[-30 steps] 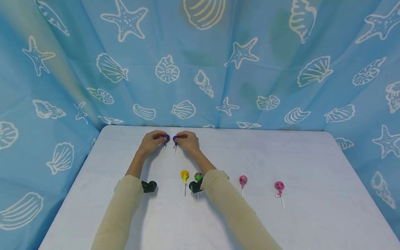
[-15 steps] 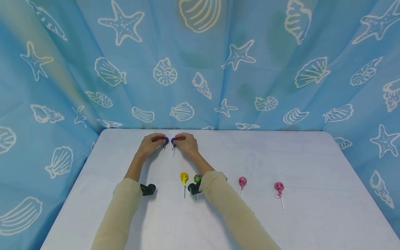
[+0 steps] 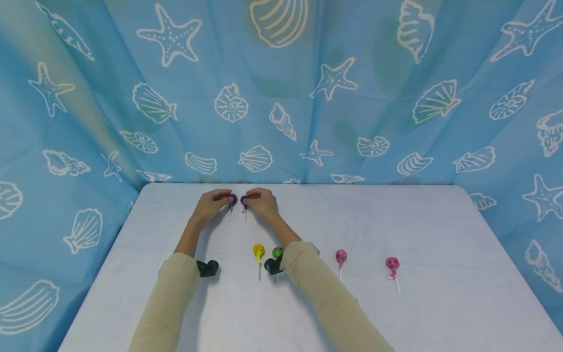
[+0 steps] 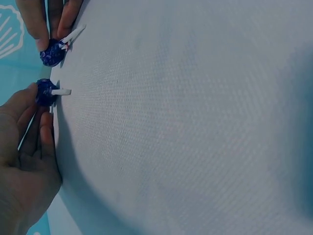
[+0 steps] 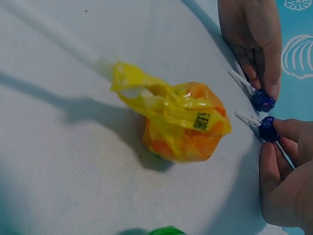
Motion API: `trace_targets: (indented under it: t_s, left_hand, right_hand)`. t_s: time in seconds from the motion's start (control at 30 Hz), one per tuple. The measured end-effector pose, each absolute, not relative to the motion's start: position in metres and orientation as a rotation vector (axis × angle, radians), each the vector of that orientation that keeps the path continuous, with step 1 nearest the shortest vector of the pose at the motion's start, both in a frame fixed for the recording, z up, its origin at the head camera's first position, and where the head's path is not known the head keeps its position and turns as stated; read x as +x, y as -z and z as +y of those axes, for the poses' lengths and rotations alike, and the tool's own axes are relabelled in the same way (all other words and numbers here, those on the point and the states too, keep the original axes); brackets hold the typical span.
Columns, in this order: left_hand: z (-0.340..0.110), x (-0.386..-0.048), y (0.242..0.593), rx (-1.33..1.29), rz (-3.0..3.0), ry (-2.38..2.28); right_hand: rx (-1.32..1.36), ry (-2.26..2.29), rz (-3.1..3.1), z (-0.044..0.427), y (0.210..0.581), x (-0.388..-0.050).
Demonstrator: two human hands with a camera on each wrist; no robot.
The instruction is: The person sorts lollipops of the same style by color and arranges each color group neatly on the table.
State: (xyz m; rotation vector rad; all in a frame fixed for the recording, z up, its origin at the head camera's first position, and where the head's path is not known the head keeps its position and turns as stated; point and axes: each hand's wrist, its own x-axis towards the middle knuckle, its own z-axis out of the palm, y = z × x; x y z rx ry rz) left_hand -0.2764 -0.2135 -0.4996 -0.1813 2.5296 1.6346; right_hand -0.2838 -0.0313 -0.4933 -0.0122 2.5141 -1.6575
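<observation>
Near the far edge of the white table, my left hand (image 3: 212, 205) pinches the head of a purple-wrapped lollipop (image 3: 233, 199) between thumb and fingers. Close by on its right, my right hand (image 3: 262, 202) pinches a second purple lollipop (image 4: 53, 52) the same way. The two lollipop heads are side by side with a small gap between them. Both white sticks point toward the near side of the table. The right wrist view shows the left hand (image 5: 252, 44) and right hand (image 5: 288, 176) from the side. Fingers partly hide both candy heads.
A yellow lollipop (image 3: 258, 250) and a green lollipop (image 3: 277, 252) lie mid-table, the green one partly covered by the right wrist's camera mount (image 3: 273, 266). Farther right lie a red-pink lollipop (image 3: 340, 255) and a pink lollipop (image 3: 392, 264). A blue shell-print curtain (image 3: 281, 88) stands behind.
The head view has shifted slightly, so the scene sits a little lower. Both hands keep their pinch on the purple lollipops at almost the same place.
</observation>
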Motion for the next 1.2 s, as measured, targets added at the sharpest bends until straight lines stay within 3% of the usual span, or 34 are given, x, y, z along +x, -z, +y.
trace_targets:
  t_s: [0.5,0.83,1.2]
  left_hand:
    - [-0.213,-0.277,0.499,-0.159,2.503,-1.68]
    - [-0.223,-0.265,0.498,-0.227,2.509,-1.849]
    - [-0.202,-0.236,0.471,0.018,2.604,-1.783]
  right_hand:
    - [-0.009,1.737,2.485,-0.02,0.495,-0.289]
    - [-0.126,1.823,2.372,-0.011,0.474,-0.284]
    - [-0.323,1.743,2.39,0.044,0.441,-0.268]
